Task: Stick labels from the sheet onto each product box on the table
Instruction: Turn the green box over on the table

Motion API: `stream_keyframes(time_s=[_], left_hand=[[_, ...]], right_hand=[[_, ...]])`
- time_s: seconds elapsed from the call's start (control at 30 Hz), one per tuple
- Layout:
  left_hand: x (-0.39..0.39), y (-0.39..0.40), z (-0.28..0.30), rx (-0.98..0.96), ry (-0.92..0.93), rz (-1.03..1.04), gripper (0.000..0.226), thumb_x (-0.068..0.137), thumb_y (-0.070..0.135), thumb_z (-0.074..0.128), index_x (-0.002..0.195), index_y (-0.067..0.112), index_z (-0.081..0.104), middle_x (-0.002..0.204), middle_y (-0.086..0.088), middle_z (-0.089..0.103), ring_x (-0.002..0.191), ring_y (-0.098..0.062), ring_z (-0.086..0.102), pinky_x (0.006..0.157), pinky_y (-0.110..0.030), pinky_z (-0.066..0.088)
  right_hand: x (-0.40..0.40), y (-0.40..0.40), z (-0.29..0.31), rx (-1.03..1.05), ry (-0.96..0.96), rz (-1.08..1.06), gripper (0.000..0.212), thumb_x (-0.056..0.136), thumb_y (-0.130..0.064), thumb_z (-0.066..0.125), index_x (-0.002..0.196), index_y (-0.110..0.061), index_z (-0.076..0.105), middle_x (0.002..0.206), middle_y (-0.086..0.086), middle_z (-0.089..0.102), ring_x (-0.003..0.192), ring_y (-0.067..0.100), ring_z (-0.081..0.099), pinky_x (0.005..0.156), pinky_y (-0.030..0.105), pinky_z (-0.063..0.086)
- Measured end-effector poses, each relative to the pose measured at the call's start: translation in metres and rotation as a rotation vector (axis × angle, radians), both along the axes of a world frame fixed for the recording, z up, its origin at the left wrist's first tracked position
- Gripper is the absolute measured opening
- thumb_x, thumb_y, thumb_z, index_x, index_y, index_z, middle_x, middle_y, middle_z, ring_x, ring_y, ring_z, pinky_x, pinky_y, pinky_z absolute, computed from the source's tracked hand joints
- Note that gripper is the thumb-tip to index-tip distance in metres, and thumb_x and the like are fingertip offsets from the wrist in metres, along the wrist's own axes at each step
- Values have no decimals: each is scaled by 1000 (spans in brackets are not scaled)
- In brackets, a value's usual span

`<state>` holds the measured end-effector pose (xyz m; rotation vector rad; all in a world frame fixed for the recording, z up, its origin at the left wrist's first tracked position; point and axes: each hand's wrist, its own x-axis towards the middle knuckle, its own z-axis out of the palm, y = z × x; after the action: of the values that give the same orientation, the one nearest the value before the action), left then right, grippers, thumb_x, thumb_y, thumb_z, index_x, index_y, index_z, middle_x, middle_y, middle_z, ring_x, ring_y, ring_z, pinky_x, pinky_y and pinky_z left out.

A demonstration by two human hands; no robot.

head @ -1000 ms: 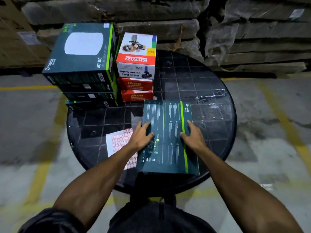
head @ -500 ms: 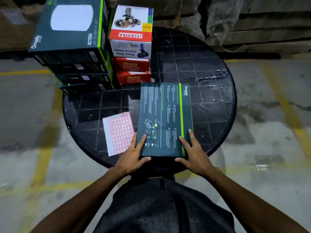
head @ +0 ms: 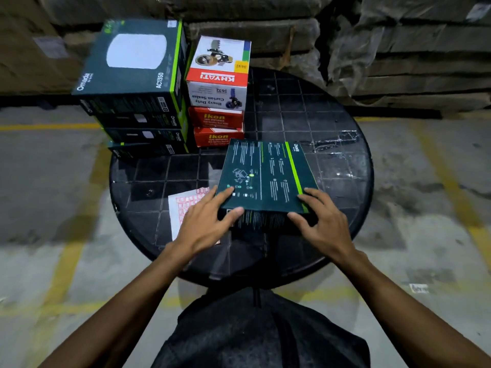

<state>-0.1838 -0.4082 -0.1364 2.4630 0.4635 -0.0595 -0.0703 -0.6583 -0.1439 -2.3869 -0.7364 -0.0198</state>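
Head cam: both hands, left hand (head: 204, 227) and right hand (head: 322, 224), grip one teal box (head: 265, 176) near the table (head: 332, 181) edge, fingers on top, thumbs on its front. One label sheet (head: 183, 208) just left. Four stacked teal boxes (head: 138, 102), three red ones (head: 218, 102) behind.

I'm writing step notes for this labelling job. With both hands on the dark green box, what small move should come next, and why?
Probably free the left hand and reach for the label sheet just beneath it. The dark green box already lies on the table, the right hand can steady it, and no label is in either hand.
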Motion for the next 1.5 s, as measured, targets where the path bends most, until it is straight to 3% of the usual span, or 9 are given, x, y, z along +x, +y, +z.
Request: stream_keyframes(time_s=[0.13,0.27,0.5,0.77,0.93,1.07,1.23,1.37,1.5], left_hand=[[21,0,35,26,-91,34,78,81,75,32,141,28,48,142,-1,53,124,-23,53,98,-38,43],[39,4,58,48,-88,64,73,82,71,33,138,29,52,124,-4,66,111,-27,61,93,-40,42],[65,18,72,106,-105,82,73,79,77,30,129,32,59,102,-1,73,100,-26,65,82,-35,44],[42,3,61,52,-99,94,65,85,70,38,132,30,56,119,1,68,109,-25,62,85,-32,39],[5,-10,10,-56,-52,56,68,81,70,53,135,28,51,135,3,57,119,-18,55,96,-34,45],[-23,-12,-35,-146,58,42,81,73,80,50,139,33,43,150,0,39,134,-21,43,107,-44,41],[-41,-22,-67,-196,127,31,76,82,48,72,145,25,37,156,0,17,135,-21,39,110,-36,36],[-44,-28,-85,-181,199,8,81,86,46,68,151,27,25,159,-1,2,141,-26,30,112,-38,32],[-47,-27,-92,-116,230,-36,84,89,54,59,155,29,13,162,0,-8,147,-24,18,115,-42,27]], right_hand=[[19,10,29,13,89,-50,52,83,-57,63,119,-20,68,130,-3,59,120,16,56,94,36,44],[41,20,50,43,126,-56,47,84,-55,66,115,-20,70,120,-3,63,111,16,58,97,44,46],[63,30,78,-32,100,-75,45,86,-58,60,114,-25,71,116,-4,67,111,17,58,94,37,42],[43,21,55,52,99,-107,55,81,-68,52,102,-22,73,107,-6,68,99,14,62,89,41,50],[4,2,13,16,144,-71,42,84,-49,69,110,-16,70,122,-1,59,110,17,59,92,35,48],[-25,-5,-25,-76,204,-11,64,78,-63,58,117,-13,68,135,8,50,125,26,51,105,39,42],[-40,-4,-63,-247,318,46,64,80,-51,72,134,-19,56,155,12,26,142,35,25,115,44,28],[-42,-3,-76,-449,401,96,74,88,-53,63,150,-28,32,163,1,-2,149,35,1,117,48,22],[-38,-4,-75,-532,381,127,75,89,-59,57,151,-32,26,163,-1,-2,147,35,3,115,49,26]])
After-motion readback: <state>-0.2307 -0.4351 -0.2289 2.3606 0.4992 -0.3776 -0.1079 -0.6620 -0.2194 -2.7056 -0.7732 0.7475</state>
